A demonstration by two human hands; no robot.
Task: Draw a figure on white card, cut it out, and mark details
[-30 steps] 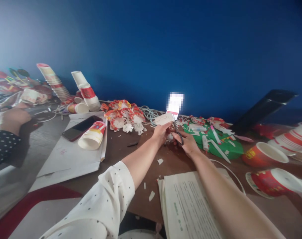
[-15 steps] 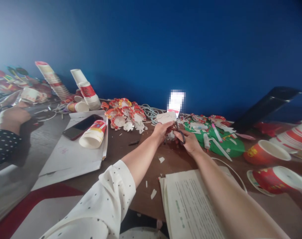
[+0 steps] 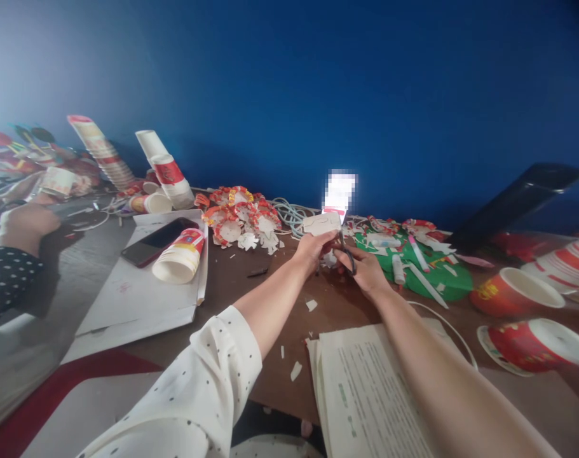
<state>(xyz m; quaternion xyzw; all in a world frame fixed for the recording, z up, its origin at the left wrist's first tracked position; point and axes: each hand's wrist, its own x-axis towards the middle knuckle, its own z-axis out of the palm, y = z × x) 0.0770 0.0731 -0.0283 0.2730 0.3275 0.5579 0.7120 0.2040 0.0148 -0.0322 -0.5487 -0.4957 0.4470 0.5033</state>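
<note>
Above the brown counter (image 3: 232, 286), the left hand's grip (image 3: 312, 250) pinches an off-white, roughly rectangular, line-marked piece of paper (image 3: 320, 224), seemingly to steady its edge for the black-handled scissors (image 3: 353, 262) wrapped in the right hand's grip (image 3: 367, 272): one piece, one pair, plus, leftward, one dark flat phone (image 3: 158, 243).

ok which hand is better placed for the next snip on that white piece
The right hand, most likely: it holds the dark scissors, close beside the white piece. The left hand is occupied gripping that piece, so it seems better suited to steadying it.
</note>
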